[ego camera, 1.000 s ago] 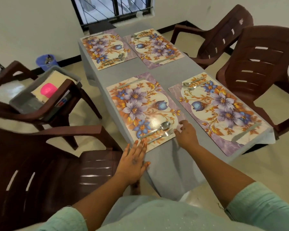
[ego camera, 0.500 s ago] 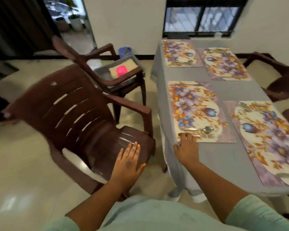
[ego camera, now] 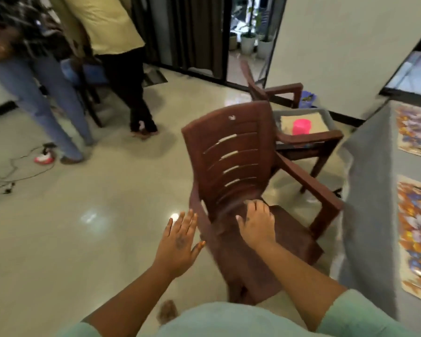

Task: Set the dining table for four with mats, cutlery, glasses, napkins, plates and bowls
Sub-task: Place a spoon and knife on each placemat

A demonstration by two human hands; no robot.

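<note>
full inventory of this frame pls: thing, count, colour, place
brown plastic armchairs: 2, dark brown, left of the table; the nearer one faces away, the farther one carries the tray
grey plastic tray: 1, grey, on the farther chair
pink cup: 1, bright pink, in the tray
grey tablecloth: 1, grey, right edge, draped over the table
floral placemats: 2 in view, orange and purple, on the tablecloth
blue bin: 1, blue, by the white wall
bystanders: 2, standing at top left
black cable: 1, on the floor at left
left hand: open, over the floor
right hand: open, over the nearer chair's seat
</note>
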